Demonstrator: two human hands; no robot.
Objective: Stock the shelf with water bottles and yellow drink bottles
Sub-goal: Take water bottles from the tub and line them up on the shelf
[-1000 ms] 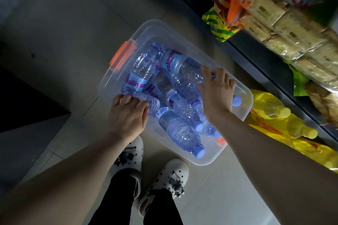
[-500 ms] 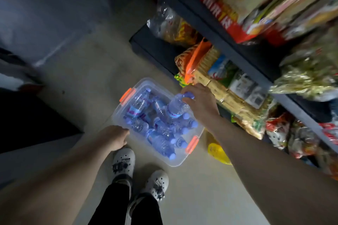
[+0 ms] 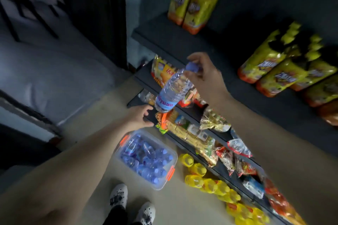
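My right hand [image 3: 204, 75] grips a clear water bottle [image 3: 172, 91] by its blue cap, and the bottle hangs tilted in the air in front of the dark upper shelf [image 3: 175, 42]. Just below the bottle's base, my left hand [image 3: 140, 117] reaches up with fingers loosely spread and holds nothing. On the floor stands a clear plastic bin [image 3: 146, 157] with orange latches, filled with several more water bottles. Yellow drink bottles [image 3: 210, 181] lie in a row on the floor beside the shelving. More yellow drink bottles [image 3: 193, 3] stand on the upper shelf.
Lower shelves hold snack packets [image 3: 214, 120] and noodle packs. Further yellow bottles [image 3: 281, 65] crowd the upper shelf's right side, with bare shelf between the two groups. My white shoes [image 3: 118, 195] stand by the bin. A dark doorway lies to the left.
My right hand lifted one water bottle out of the bin up to upper shelf height. My left hand left the bin's edge and rose under the bottle. The view tilted up.
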